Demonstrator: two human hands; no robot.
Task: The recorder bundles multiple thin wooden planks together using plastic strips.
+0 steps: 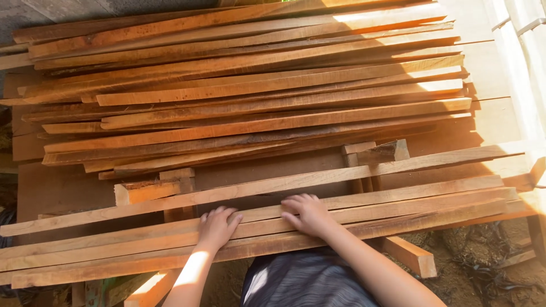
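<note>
Both hands lie flat, fingers loosely spread, on the near planks [364, 219] (clasping nothing): left hand [216, 227], right hand [307, 215]. Beyond them, stacked boards [256, 96] cover the worktop [495, 122].

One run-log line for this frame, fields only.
left hand: flat on near wood strips | right hand: flat on same strips | grip: none closed | behind: stacked planks | below: dirt ground

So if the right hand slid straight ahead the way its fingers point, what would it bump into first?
The right hand lies flat on the near planks, fingers pointing up and left. Going on, it would likely first meet the long plank lying just beyond its fingertips, though how high that plank sits is hard to judge.
</note>
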